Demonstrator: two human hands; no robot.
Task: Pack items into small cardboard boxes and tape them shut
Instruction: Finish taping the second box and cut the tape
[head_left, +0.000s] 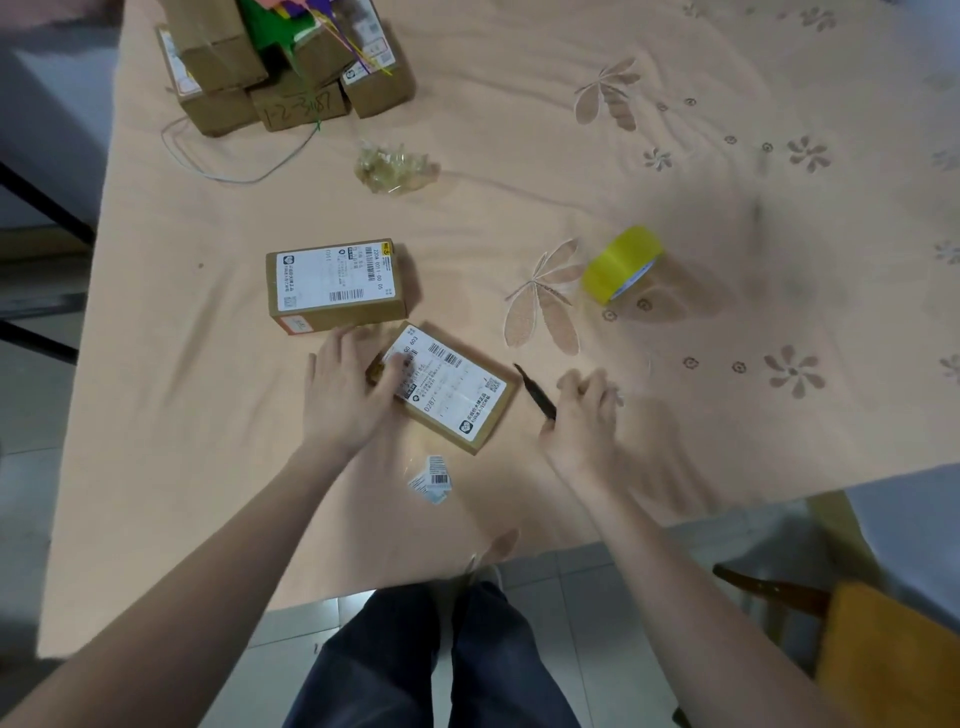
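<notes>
Nearest the table edge, a small clear packet of white barcode stickers (432, 479) lies flat on the peach floral-embroidered tablecloth (701, 171). Just beyond it sits the small brown cardboard box with a white shipping label (451, 387), closed, its long axis running diagonally from near right to far left. The left hand (349, 391) grips that box's far-left end, fingers curled over the label. The right hand (582, 415), just beside the box's right side, clenches a dark slim blade-like tool (535, 391) whose tip points away toward the far left. Touching or almost touching the first box's far corner, a second labelled brown cardboard box (335, 285) lies with its long axis left to right. To the right, well apart, a yellow roll of tape (622, 264) stands tilted on edge. Farther off lie a crumpled wad of clear tape (395, 167) and a stack of brown cardboard boxes (283, 62).
</notes>
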